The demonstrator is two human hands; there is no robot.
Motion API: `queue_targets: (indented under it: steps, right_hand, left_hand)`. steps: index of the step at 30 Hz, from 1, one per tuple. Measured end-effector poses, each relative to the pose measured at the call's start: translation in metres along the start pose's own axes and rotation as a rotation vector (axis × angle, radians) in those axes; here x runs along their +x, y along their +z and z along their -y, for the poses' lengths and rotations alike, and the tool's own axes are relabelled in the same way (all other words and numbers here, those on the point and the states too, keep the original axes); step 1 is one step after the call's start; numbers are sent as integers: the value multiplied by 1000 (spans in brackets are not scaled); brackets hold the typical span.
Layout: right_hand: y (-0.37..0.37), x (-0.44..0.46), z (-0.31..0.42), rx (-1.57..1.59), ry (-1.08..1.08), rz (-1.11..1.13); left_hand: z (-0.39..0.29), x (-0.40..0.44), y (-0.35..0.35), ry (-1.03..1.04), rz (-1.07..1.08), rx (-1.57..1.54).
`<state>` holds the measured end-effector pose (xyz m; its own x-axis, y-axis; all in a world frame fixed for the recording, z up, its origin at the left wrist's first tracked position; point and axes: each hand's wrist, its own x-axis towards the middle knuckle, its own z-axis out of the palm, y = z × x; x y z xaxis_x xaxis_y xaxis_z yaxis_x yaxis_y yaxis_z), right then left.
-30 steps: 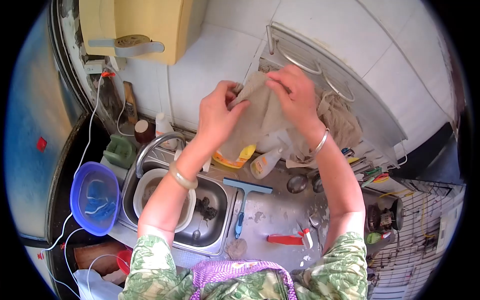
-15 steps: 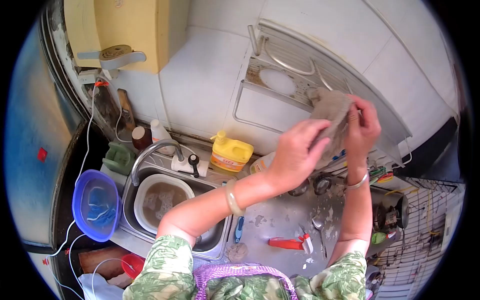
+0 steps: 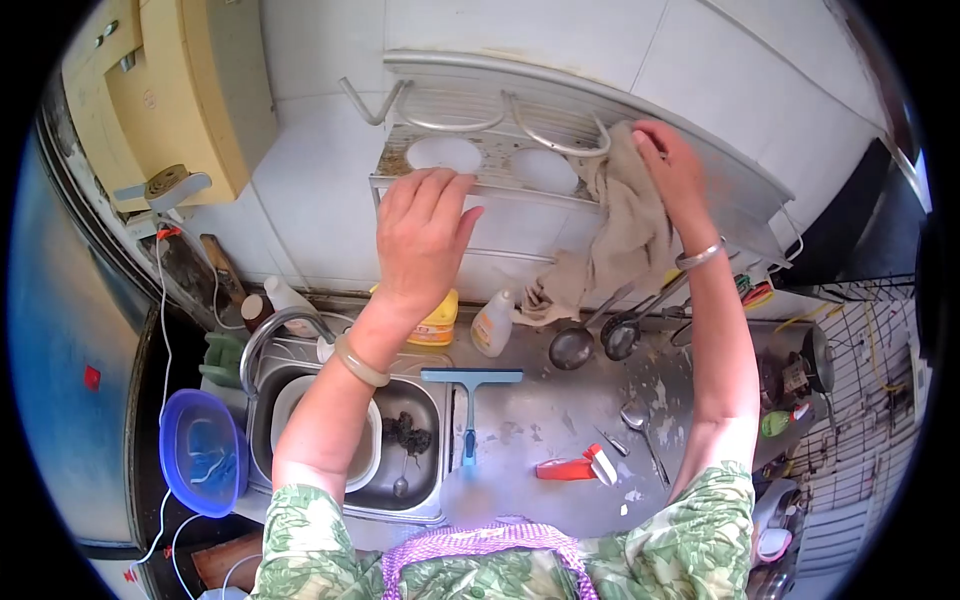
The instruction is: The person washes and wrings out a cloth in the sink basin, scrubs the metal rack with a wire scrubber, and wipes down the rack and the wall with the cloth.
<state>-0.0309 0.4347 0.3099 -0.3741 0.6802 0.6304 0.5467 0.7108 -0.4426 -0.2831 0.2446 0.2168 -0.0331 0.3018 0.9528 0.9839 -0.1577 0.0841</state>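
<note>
The person's right hand is pinching, as far as the view is showing, the upper edge of a cloth at the right part of a wall rack. The left hand is holding nothing; its fingers are curving loosely in front of the rack's left part, and whether they are touching its edge is impossible to tell. The cloth is hanging below and to the left of the right hand, its bunched lower end trailing down between a bottle and a ladle.

The likeliest trouble is slipping: the pinch is sitting at one edge while most of the weight is hanging below, so a loosening of the fingers could be letting the cloth slide off the rack onto the surface. The trailing end could also be catching the ladle below the right hand, or knocking over the bottle, if the cloth is being pulled sideways. The left hand is giving the cloth no support, being well apart from it. A quick swing of that hand could be bumping the rack close by.
</note>
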Motion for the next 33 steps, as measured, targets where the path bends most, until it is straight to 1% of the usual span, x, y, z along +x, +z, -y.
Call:
queue_targets:
  steps: [3, 6, 9, 12, 15, 18, 21, 24, 27, 29, 30, 33]
  right_hand:
    - [3, -23, 9, -240, -180, 44]
    - [2, -32, 9, -308, -129, 211]
    - [0, -17, 27, -238, -223, 409]
    - [8, -2, 26, -189, -200, 497]
    - [22, 6, 35, -256, -239, 597]
    - [39, 3, 49, -567, -259, 505]
    - [40, 5, 55, -515, -125, 474]
    - [37, 10, 51, -578, -58, 527]
    - [13, 21, 27, -605, -238, 714]
    - [-3, 24, -4, -366, -8, 638]
    - [-8, 21, -6, -244, 116, 595]
    - [-10, 15, -9, -371, 132, 418]
  left_hand:
    - [3, -5, 6, 6, -45, 12]
    - [4, -4, 11, -22, -95, -8]
    - [6, -3, 18, -47, -143, -38]
    - [4, -3, 24, -62, -185, -46]
    - [2, -4, 28, -63, -207, -33]
    - [1, -4, 25, -53, -164, -41]
    - [3, 2, 16, -34, -99, -53]
    - [7, 5, 10, -18, -61, -79]
    - [11, 3, 11, -30, -70, -83]
    - [11, 2, 12, -40, -93, -92]
    - [9, 0, 13, -47, -116, -92]
    - [7, -1, 16, -34, -187, -102]
